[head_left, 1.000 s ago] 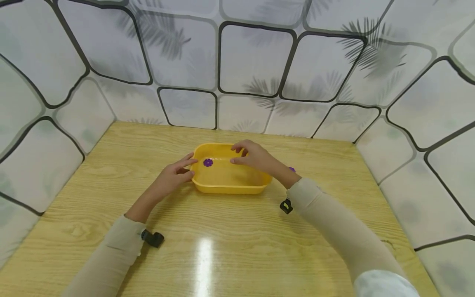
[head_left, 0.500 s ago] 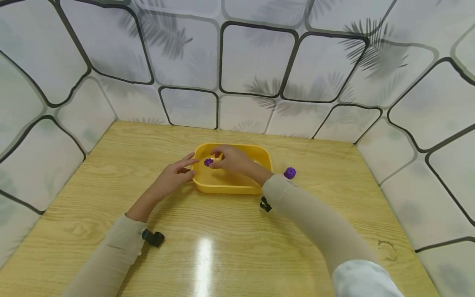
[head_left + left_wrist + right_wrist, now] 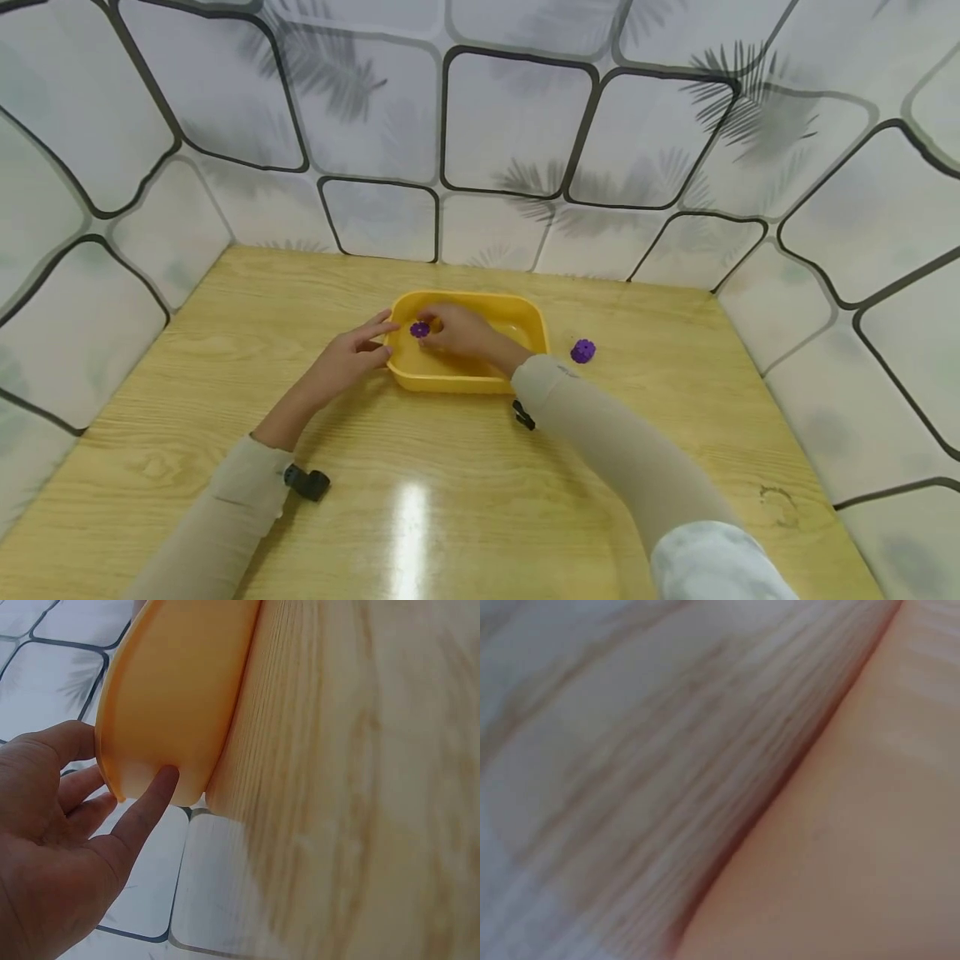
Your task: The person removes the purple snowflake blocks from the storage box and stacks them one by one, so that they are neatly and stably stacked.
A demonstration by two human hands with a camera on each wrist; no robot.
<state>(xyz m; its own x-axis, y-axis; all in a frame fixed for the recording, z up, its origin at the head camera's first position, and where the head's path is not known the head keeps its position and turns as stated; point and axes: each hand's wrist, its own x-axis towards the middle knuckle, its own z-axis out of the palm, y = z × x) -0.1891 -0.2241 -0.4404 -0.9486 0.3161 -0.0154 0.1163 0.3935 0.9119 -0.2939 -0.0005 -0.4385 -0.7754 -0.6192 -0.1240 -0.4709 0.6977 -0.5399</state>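
A yellow plastic tray (image 3: 467,382) with rounded corners stands on the table. At its left end, my left hand (image 3: 347,358) holds the rim. In the left wrist view the thumb of that hand (image 3: 60,862) lies against the tray's outer wall (image 3: 176,690), and the other fingers reach to the rim. My right hand (image 3: 463,333) is down inside the tray, thumb and forefinger on either side of a small purple flower-shaped piece (image 3: 419,330). The right wrist view shows no fingers, only the blurred tray wall (image 3: 840,847) and table surface.
To the right of the tray, a purple cluster of the same flower-like shape (image 3: 582,351) lies on the wooden table (image 3: 315,550). Patterned panels (image 3: 517,121) enclose the table at the back and both sides.
My right hand has moved left and down inside the tray to the purple piece. As the forearm shifted, the purple cluster on the right came into full view. The left hand stays put.
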